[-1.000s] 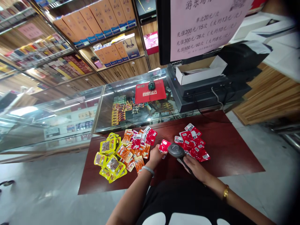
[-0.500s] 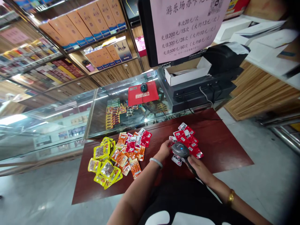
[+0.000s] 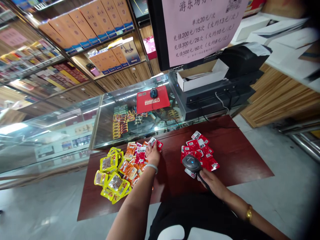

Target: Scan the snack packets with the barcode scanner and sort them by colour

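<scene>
The right hand [image 3: 211, 181] is closed around the handle of the scanner [image 3: 191, 163]. The scanner head, with a blue light lit on top, is positioned over the near left edge of the right pile, which consists of red packets [image 3: 206, 152]. The left hand [image 3: 153, 155] is located at the left pile, back upward, with its fingers partly extended over a red packet [image 3: 159, 145] at the pile's far right corner; whether they pinch this packet or only touch it cannot be determined. Orange packets [image 3: 128, 169] lie to the left of this hand, and yellow packets [image 3: 110, 162] adjoin them on the left. Both piles rest, well apart, on the table [image 3: 240, 160]. Beyond it, the glass counter [image 3: 107, 120] supports the mat [image 3: 161, 99], on which the mouse [image 3: 153, 93] sits. A white box [image 3: 185, 85] stands on a dark unit [image 3: 192, 108] to the right.
</scene>
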Motion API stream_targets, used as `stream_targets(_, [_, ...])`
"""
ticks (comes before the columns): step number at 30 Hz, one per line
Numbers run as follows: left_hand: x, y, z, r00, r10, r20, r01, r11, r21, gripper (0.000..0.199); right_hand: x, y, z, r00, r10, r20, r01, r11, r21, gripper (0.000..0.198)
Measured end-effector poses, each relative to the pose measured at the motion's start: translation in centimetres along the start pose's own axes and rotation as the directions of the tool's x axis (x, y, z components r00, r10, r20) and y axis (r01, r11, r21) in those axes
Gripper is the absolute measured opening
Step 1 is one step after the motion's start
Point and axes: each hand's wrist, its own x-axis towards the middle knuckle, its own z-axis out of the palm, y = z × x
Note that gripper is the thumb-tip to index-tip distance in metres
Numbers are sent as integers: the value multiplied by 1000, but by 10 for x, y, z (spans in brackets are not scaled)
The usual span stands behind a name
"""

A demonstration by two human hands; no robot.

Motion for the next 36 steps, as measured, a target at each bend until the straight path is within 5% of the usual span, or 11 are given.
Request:
stream_targets(7, [10, 10, -7, 960, 170, 224, -210, 963, 167, 70, 5, 7, 6, 999, 43, -18, -43, 999, -4, 61])
stream_targets(13, [-28, 34, -8, 905, 381, 191, -419, 878, 232, 48, 9, -10, 11, 999, -29, -33, 28, 999, -20, 63])
stream_targets(16, [-31, 39, -9, 911, 366, 191, -401, 895, 196, 42, 9, -11, 11, 999, -33, -34, 33, 999, -18, 61])
stream_targets(20, [-22, 32, -7, 906, 369, 205, -408, 893, 193, 68, 8, 2, 10, 1000, 3, -31, -3, 1000, 10, 58])
stream_targets(23, [-21, 23, -4, 879, 422, 221, -457, 878, 143, 56, 6, 10, 9, 1000, 16, -26, -15, 999, 30, 54])
stream_targets(28, [-38, 20, 5, 882, 320, 346, -288, 947, -140, 42, 2, 11, 7, 1000, 3, -26, -2, 999, 35, 50])
stream_targets(31, [-49, 28, 13, 877, 342, 337, -230, 915, -332, 42, 0, 8, 5, 1000, 8, -24, -8, 1000, 22, 52])
stream_targets(36, [-57, 43, 24, 879, 360, 313, -223, 889, -399, 39, -3, 7, 2, 999, -13, -37, 13, 1000, -5, 54])
